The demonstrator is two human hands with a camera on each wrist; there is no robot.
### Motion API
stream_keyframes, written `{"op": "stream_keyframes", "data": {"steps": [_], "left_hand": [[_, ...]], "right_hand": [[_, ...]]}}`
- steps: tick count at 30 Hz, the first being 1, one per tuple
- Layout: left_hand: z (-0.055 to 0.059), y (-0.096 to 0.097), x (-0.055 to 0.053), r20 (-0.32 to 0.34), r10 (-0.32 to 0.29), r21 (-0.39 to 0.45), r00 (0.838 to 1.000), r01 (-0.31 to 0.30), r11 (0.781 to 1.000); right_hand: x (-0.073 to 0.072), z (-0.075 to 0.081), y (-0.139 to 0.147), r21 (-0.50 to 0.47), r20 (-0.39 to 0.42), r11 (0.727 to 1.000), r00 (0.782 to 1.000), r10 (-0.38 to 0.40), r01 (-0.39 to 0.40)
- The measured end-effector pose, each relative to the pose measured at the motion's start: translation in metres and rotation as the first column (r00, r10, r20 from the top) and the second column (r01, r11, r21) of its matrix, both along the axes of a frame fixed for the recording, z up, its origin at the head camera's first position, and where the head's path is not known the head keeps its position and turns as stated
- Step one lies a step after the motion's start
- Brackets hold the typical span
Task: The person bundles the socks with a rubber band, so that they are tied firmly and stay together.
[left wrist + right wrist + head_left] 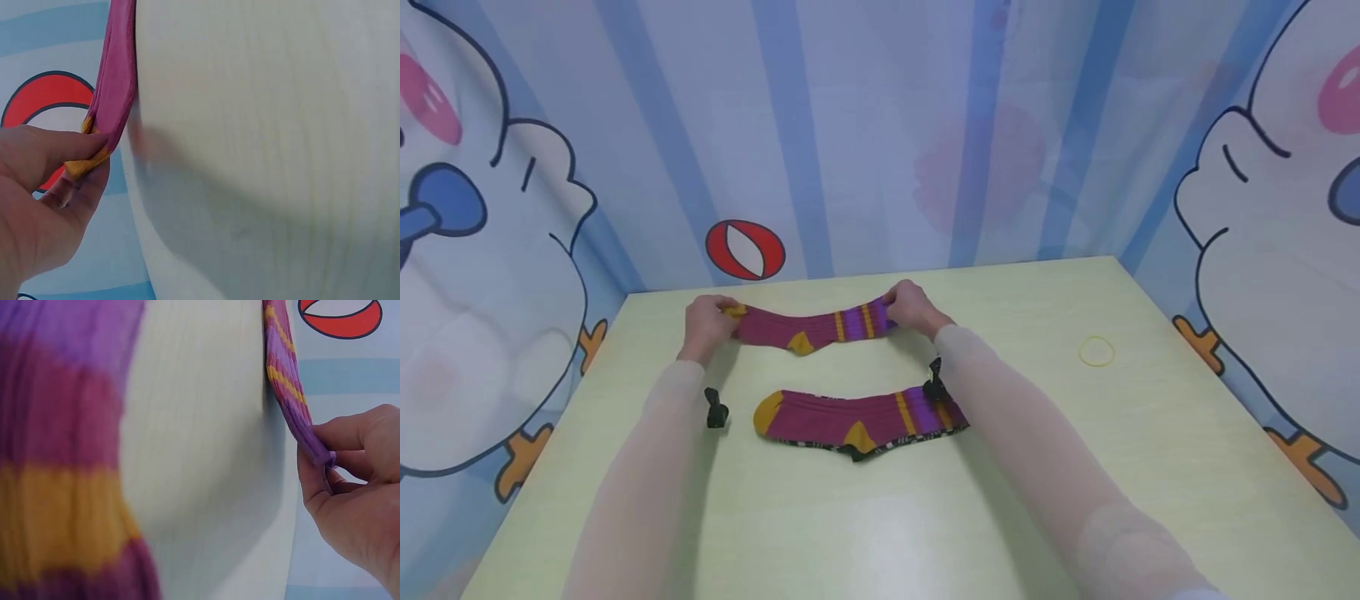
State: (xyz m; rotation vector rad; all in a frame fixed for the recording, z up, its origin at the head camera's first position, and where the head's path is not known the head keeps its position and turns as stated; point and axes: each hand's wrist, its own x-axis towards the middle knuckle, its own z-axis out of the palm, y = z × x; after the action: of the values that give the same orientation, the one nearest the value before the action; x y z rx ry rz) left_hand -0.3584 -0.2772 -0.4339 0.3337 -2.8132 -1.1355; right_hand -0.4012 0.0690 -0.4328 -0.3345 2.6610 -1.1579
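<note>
A magenta sock (782,327) with a mustard toe and heel and purple-and-mustard cuff stripes is stretched between both hands near the table's back edge. My left hand (707,325) pinches its toe end; the left wrist view shows thumb and fingers on the mustard toe (87,165). The cuff end (315,450) is pinched by my right hand (917,307). In front of it, another sock (831,417) of the same colours lies flat, with a black-and-white patterned edge showing along its lower side. My right forearm covers part of that sock's cuff.
A thin yellow ring (1097,351), like a rubber band, lies on the pale table (1150,467) at the right. Printed cloth walls (880,125) stand along the table's back and sides. A small black wrist-worn device (716,410) shows beside the left forearm.
</note>
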Motion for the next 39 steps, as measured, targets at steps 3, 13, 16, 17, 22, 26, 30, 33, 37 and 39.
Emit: {"op": "stream_keyframes", "data": {"steps": [3, 13, 16, 17, 22, 26, 30, 33, 37, 39], "left_hand": [[0.005, 0.001, 0.002, -0.007, -0.029, -0.021, 1.000, 0.029, 0.999], [0.012, 0.003, 0.025, 0.038, -0.140, -0.004, 0.989, 0.141, 0.990], [0.015, 0.006, 0.030, 0.029, -0.165, 0.024, 0.986, 0.164, 0.986], [0.016, 0.007, 0.031, 0.024, -0.176, 0.032, 0.984, 0.175, 0.984], [0.028, 0.018, 0.033, -0.005, -0.227, 0.081, 0.974, 0.226, 0.971], [0.040, 0.028, 0.034, -0.024, -0.268, 0.119, 0.963, 0.269, 0.956], [0.053, 0.036, 0.039, -0.025, -0.299, 0.141, 0.954, 0.300, 0.944], [0.063, 0.038, 0.043, -0.001, -0.306, 0.168, 0.952, 0.302, 0.938], [0.073, 0.042, 0.049, 0.031, -0.310, 0.214, 0.950, 0.297, 0.931], [0.075, 0.044, 0.054, 0.031, -0.320, 0.237, 0.947, 0.304, 0.923]], "right_hand": [[-0.001, -0.001, 0.004, -0.014, -0.015, 1.000, 1.000, 0.010, -0.011], [0.020, -0.007, 0.018, -0.036, -0.037, 0.997, 0.997, 0.066, -0.068], [0.024, -0.006, 0.024, -0.039, -0.059, 0.996, 0.995, 0.080, -0.082], [0.025, -0.004, 0.026, -0.039, -0.062, 0.995, 0.995, 0.084, -0.087], [0.027, 0.011, 0.036, -0.033, -0.052, 0.994, 0.993, 0.103, -0.105], [0.027, 0.027, 0.044, 0.004, -0.048, 0.994, 0.993, 0.109, -0.109], [0.030, 0.040, 0.052, 0.042, -0.027, 0.992, 0.993, 0.117, -0.115], [0.034, 0.047, 0.061, 0.058, -0.011, 0.990, 0.992, 0.126, -0.125], [0.043, 0.057, 0.075, 0.068, -0.014, 0.987, 0.990, 0.144, -0.142], [0.048, 0.060, 0.083, 0.066, -0.018, 0.987, 0.989, 0.150, -0.148]]}}
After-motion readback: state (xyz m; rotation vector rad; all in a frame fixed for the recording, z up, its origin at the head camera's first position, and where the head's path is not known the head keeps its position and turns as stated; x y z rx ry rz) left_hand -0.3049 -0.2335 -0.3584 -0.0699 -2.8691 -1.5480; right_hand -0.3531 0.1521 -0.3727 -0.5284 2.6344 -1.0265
